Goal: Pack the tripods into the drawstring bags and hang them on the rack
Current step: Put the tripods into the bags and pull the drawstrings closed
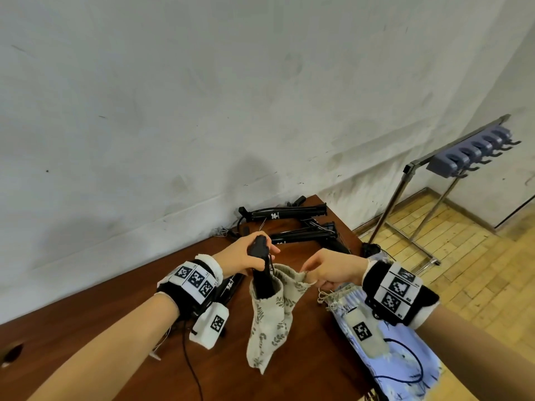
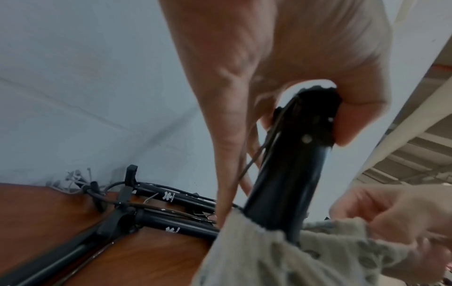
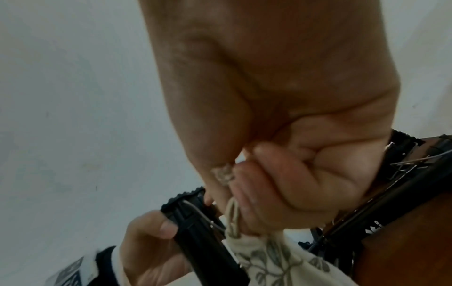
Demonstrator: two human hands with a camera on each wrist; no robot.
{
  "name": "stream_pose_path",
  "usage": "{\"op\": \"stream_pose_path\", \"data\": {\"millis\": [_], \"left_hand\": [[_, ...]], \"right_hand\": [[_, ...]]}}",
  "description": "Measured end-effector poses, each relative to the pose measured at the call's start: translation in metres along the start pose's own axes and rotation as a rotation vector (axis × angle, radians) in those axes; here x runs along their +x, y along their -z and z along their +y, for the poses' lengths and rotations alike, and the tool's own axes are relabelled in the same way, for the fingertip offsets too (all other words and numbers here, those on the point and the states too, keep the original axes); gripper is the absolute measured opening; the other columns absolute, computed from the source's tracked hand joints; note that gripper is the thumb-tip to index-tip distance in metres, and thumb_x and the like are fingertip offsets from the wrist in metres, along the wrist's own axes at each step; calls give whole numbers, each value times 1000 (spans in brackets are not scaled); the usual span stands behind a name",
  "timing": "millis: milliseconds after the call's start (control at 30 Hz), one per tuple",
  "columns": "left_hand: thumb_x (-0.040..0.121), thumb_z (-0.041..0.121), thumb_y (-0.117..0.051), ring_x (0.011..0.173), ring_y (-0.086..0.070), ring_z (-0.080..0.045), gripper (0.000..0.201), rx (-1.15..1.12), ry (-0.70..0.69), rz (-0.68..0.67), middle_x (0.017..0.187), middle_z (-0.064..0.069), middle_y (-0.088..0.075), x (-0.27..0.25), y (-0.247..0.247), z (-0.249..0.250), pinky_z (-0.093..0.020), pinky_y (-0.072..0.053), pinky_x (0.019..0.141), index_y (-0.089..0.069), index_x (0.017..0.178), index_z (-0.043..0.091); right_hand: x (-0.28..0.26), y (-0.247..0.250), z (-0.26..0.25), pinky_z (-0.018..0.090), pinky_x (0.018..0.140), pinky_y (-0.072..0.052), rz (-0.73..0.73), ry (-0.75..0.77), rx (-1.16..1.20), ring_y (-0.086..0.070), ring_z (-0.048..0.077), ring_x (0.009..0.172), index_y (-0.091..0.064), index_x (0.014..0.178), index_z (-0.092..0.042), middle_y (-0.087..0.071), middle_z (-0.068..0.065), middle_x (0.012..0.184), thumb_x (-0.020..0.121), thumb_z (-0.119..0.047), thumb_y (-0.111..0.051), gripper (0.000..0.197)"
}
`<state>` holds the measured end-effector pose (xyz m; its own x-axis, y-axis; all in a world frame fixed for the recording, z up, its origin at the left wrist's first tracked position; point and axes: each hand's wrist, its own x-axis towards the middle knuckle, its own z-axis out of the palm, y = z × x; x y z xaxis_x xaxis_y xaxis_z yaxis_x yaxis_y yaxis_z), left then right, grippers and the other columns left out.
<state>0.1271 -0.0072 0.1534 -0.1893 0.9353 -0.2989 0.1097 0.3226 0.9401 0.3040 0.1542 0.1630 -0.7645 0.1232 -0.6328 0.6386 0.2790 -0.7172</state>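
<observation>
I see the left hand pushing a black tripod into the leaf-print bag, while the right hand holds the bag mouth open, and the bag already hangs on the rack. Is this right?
Not quite. The bag does not hang on the rack; the head view shows it over the table, held by both hands. The left hand does push the tripod in, and the right hand holds the mouth open.

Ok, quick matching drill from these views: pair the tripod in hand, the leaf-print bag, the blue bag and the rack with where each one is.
Things:
1. held tripod
2. leaf-print bag
3. blue bag
4. rack

Places:
A. flat on the table under the right wrist
B. on the floor, hooks bare
C. partly inside a bag, top gripped by the left hand
D. rim pinched by the right hand

Pairs: 1-C, 2-D, 3-A, 4-B
</observation>
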Motion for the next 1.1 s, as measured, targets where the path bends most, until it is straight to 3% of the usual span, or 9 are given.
{"op": "stream_pose_path", "data": {"millis": [100, 200, 333, 500, 600, 667, 767, 900, 1100], "left_hand": [[69, 3, -62, 116, -55, -29, 35, 118, 25, -48, 128, 0, -55, 5, -5, 0, -37, -51, 71, -48, 97, 19], [68, -2, -61, 114, -55, -23, 36, 138, 47, -100, 132, -6, -52, 6, -9, 5, -23, -50, 62, -47, 96, 17], [59, -9, -54, 112, -59, -36, 38, 104, 61, -234, 116, -17, -63, 1, -2, 12, -42, -41, 69, -43, 89, 13], [50, -1, -54, 109, -56, -47, 43, 162, -63, -227, 101, -18, -67, -3, 7, 36, -67, -38, 90, -47, 90, 11], [43, 3, -54, 109, -57, -45, 48, 125, -128, -195, 98, -20, -66, -2, 7, 56, -68, -39, 96, -47, 90, 8], [42, 5, -57, 110, -57, -44, 50, 133, -153, -181, 102, -22, -64, -2, 3, 69, -70, -39, 92, -49, 92, 8], [43, -1, -55, 111, -57, -36, 51, 271, -200, -147, 110, -17, -63, -2, -1, 83, -62, -44, 92, -55, 92, 14], [41, -1, -51, 110, -56, -33, 51, 342, -154, -167, 116, -12, -59, 0, -8, 86, -57, -50, 84, -57, 84, 25], [52, 3, -55, 116, -50, -18, 64, 278, -73, -94, 123, -5, -52, 7, -14, 50, -34, -47, 95, -53, 114, 19]], "right_hand": [[4, -3, 11, 18, 43, -31, 56, -21, 33, -36, 9, 42, -70, 103, -9, -45, -4, 53, 87, -19, -70, 20], [8, 11, 27, 17, 42, -37, 256, -29, -72, -44, 4, 38, -72, 91, -14, -55, -3, 55, 83, -14, -72, 7], [1, 31, 47, 12, 44, -39, 599, -45, -79, -47, 2, 42, -73, 76, -13, -57, -4, 54, 85, -3, -63, 16], [-19, 13, 26, 29, 72, -59, 402, 76, 443, -66, 22, 78, -64, 85, 0, -67, 17, 87, 92, 7, -44, 23], [-21, -3, 4, 22, 61, -55, 407, 188, 361, -60, 16, 69, -62, 86, -5, -60, 14, 89, 89, 12, -41, 28], [-18, -14, -10, 20, 58, -52, 424, 272, 166, -59, 9, 66, -62, 106, -13, -59, 6, 98, 86, 9, -44, 35], [-15, -21, -24, 15, 61, -45, 374, 415, -35, -59, -7, 64, -52, 124, -23, -63, -5, 100, 90, -8, -57, 37], [-17, -13, -34, 12, 67, -46, 198, 376, -28, -64, -4, 77, -70, 98, -21, -69, -11, 88, 78, -23, -79, 22], [8, -34, -14, 15, 61, -47, 470, 341, -173, -60, 0, 68, -65, 104, -22, -67, -9, 84, 75, -27, -77, 32]]}}
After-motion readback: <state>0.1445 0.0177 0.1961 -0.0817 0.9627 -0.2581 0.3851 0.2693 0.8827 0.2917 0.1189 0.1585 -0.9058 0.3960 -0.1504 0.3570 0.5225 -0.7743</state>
